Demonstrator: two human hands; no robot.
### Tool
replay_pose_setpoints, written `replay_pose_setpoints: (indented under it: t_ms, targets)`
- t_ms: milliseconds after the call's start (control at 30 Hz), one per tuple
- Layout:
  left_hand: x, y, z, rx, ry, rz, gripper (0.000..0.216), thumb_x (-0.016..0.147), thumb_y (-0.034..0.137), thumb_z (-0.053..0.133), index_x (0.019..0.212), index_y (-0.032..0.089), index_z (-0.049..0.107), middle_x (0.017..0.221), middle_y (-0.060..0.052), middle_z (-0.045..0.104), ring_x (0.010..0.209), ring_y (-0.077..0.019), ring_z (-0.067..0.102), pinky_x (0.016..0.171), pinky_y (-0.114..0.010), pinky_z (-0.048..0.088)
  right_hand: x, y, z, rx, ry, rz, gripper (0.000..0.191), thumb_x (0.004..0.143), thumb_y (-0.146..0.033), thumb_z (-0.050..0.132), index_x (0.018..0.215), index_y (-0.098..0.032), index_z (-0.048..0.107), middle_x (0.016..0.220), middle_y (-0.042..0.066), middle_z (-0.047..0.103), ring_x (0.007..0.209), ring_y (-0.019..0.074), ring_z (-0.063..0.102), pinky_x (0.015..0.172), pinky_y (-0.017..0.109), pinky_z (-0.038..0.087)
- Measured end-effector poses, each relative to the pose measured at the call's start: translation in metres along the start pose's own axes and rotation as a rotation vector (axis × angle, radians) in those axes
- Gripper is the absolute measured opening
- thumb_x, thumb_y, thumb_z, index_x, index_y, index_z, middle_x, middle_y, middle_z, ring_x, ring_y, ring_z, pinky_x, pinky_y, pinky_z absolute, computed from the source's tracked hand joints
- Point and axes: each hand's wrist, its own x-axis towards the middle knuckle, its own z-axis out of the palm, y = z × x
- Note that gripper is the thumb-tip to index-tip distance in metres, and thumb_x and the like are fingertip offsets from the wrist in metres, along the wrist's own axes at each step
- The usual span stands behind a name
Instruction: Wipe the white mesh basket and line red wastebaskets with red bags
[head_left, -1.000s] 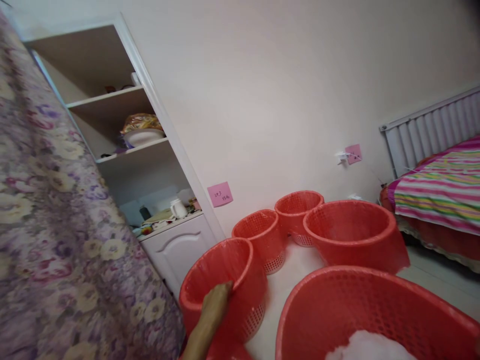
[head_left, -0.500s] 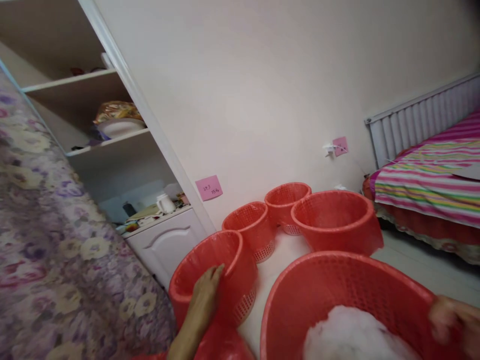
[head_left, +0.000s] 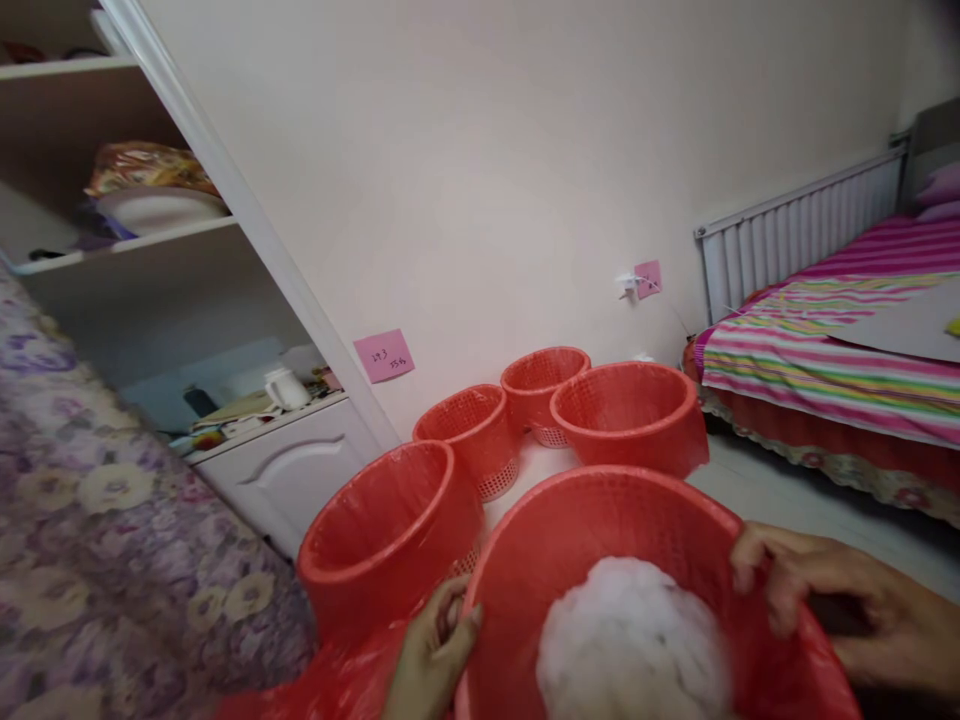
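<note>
A large red plastic basket (head_left: 592,520) sits right in front of me with a lump of white fluffy filling (head_left: 630,640) inside it. My left hand (head_left: 433,655) is at the basket's left rim, fingers curled against its outer wall. My right hand (head_left: 832,605) curls over the right rim and grips it. A red plastic bag (head_left: 337,685) lies under my left hand.
Another red basket (head_left: 386,530) stands just left, with three more red baskets (head_left: 626,415) behind it along the wall. A floral-covered bed (head_left: 97,540) rises on the left, a white cabinet with shelves (head_left: 277,470) behind it, a striped bed (head_left: 825,350) and radiator at right.
My left hand left the rim of the left basket and came to the large basket. My right hand came into view and took the large basket's right rim. The view tilted down and right.
</note>
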Motion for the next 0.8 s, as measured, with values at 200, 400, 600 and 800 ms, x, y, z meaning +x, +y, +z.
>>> replay_pose_setpoints:
  t_ms: [200, 400, 600, 800]
  targets:
    - [0.004, 0.002, -0.021, 0.041, 0.2, 0.034, 0.057, 0.071, 0.056, 0.066, 0.112, 0.017, 0.061, 0.114, -0.009, 0.071, 0.103, -0.026, 0.066, 0.089, -0.034, 0.053, 0.033, 0.007, 0.011, 0.042, -0.129, -0.018, 0.002, 0.083, -0.033, 0.068, 0.085, -0.032, 0.069, 0.115, 0.005, 0.062, 0.113, 0.0267, 0.058, 0.103, 0.046, 0.041]
    - [0.009, -0.017, -0.014, -0.007, 0.284, -0.001, 0.059, 0.073, 0.059, 0.06, 0.113, 0.015, 0.06, 0.117, -0.013, 0.07, 0.109, -0.0296, 0.065, 0.089, -0.036, 0.054, 0.054, 0.024, 0.018, -0.002, -0.104, -0.028, 0.012, 0.087, -0.038, 0.063, 0.091, -0.028, 0.068, 0.131, 0.007, 0.06, 0.123, 0.0298, 0.054, 0.105, 0.051, 0.039]
    - [-0.006, -0.021, -0.013, -0.085, 0.425, -0.035, 0.053, 0.073, 0.058, 0.064, 0.114, 0.023, 0.064, 0.127, -0.006, 0.066, 0.127, -0.0297, 0.053, 0.102, -0.037, 0.047, 0.056, 0.031, 0.022, 0.039, -0.043, -0.008, 0.022, 0.086, -0.039, 0.065, 0.107, -0.033, 0.067, 0.144, 0.005, 0.05, 0.133, 0.0303, 0.044, 0.111, 0.052, 0.032]
    - [-0.037, -0.041, 0.009, -0.479, 0.512, -0.005, 0.041, 0.087, 0.048, 0.06, 0.118, 0.022, 0.061, 0.129, -0.008, 0.061, 0.118, -0.0272, 0.057, 0.099, -0.048, 0.048, 0.026, 0.082, 0.048, 0.45, 0.253, 0.271, 0.063, 0.081, -0.048, 0.068, 0.136, -0.026, 0.047, 0.114, 0.01, 0.066, 0.096, 0.0264, 0.064, 0.088, 0.043, 0.051]
